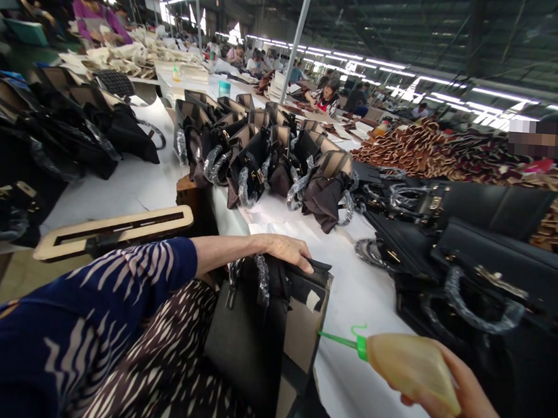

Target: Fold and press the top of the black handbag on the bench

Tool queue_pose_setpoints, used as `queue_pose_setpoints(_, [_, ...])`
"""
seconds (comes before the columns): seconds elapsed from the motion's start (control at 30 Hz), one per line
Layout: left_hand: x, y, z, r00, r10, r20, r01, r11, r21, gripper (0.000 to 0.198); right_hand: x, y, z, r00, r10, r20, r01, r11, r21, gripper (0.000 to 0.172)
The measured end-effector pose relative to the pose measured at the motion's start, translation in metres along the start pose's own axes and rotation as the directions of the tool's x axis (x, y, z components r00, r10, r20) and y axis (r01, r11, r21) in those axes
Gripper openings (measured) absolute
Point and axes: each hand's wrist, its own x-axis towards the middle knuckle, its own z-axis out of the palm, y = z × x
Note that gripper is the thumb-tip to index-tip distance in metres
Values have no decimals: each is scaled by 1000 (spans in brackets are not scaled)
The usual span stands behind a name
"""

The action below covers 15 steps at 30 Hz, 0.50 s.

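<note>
A black handbag (246, 334) stands at the table's near edge in front of me, its beige inner side panel showing. My left hand (283, 249) grips the handbag's upper edge, thumb and fingers closed over it. Plastic film wraps the bag's handle (263, 281). In my right hand (461, 400) is a soft glue bottle (411, 366) of yellowish liquid, held tilted on its side. Its thin green nozzle (339, 338) points left, with the tip at the right edge of the beige panel; whether it touches cannot be made out.
Several half-assembled black bags (264, 150) stand across the white table (350, 290). More black bags lie stacked on the right (508, 269) and left (20, 153). A long cream slotted frame (115, 229) sits left of my arm. Brown leather pieces (421, 149) are heaped behind; other people work farther back.
</note>
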Motion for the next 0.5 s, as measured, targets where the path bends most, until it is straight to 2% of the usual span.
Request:
queue_pose_setpoints(0.17, [-9, 6, 0, 1000, 7, -26, -6, 999, 46, 35, -11, -9, 5, 997, -63, -41, 63, 998, -16, 78])
queue_pose_setpoints(0.23, [-18, 14, -3, 998, 32, -52, -28, 996, 85, 34, -17, -12, 3, 997, -65, -44, 67, 997, 47, 80])
queue_pose_setpoints(0.37, [-40, 43, -19, 981, 167, -101, -142, 966, 216, 33, -29, -22, -2, 991, 106, -81, -69, 927, 370, 86])
queue_pose_setpoints(0.5, [-57, 87, -43, 943, 310, -121, -252, 903, 348, 33, -34, -26, -3, 962, 230, -145, -117, 831, 544, 72])
